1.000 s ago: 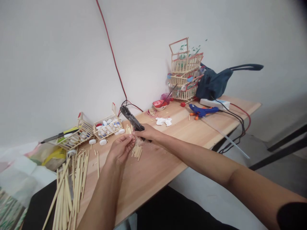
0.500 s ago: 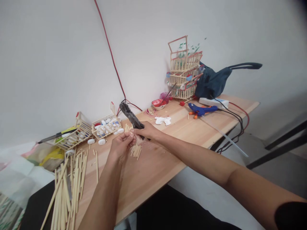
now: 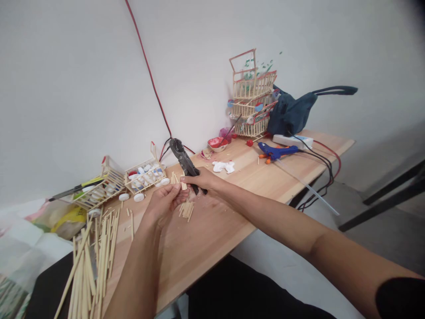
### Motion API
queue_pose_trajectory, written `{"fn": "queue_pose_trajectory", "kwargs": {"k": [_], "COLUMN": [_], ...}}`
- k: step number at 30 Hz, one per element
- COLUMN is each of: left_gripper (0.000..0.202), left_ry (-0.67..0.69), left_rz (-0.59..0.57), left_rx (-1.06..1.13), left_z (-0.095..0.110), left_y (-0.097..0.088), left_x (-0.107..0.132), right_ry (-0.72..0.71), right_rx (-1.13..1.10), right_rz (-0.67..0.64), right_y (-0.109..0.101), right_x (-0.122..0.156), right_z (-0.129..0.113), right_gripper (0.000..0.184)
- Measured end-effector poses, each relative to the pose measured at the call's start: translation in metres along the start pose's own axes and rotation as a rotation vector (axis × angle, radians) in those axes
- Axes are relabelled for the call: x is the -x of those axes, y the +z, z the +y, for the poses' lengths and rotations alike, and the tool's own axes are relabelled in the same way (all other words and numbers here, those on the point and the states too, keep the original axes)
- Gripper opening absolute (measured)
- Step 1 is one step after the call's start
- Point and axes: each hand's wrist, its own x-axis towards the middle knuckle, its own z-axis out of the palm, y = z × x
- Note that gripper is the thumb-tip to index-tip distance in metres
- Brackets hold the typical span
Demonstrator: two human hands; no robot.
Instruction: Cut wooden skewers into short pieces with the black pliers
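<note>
My right hand is closed around a dark plier-like hand tool, whose head points up and away toward the wall. At the table's middle, my left hand pinches a few short wooden sticks upright by their lower ends. The right thumb tip reaches the top of these sticks. Just below the hands lies a small pile of short cut sticks. More short sticks rest behind the left fingers, partly hidden. Long uncut sticks are heaped at the table's left edge.
Two stick baskets with bottle caps stand at left. Further right are a red paint bowl, a crumpled white tissue, stacked stick baskets, a blue glue gun, a power strip with trailing cords, and a dark bag.
The short sticks now stand up visibly between my hands. My left fingers have opened out slightly, and the tool's head has tilted more upright. The view has shifted a little.
</note>
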Motion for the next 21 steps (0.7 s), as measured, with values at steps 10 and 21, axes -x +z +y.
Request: {"fn": "queue_pose_trajectory", "kwargs": {"k": [10, 21], "left_gripper": [0.012, 0.029], "left_ry": [0.375, 0.151], "left_rz": [0.16, 0.07], "left_rx": [-0.474, -0.219], "left_z": [0.004, 0.0], "left_y": [0.008, 0.011], "left_x": [0.003, 0.001], "right_ry": [0.185, 0.017], "right_rx": [-0.279, -0.136], "right_rz": [0.002, 0.053], "right_y": [0.003, 0.002], "right_x": [0.011, 0.0], "right_z": [-0.015, 0.0], "right_gripper": [0.022, 0.028]}}
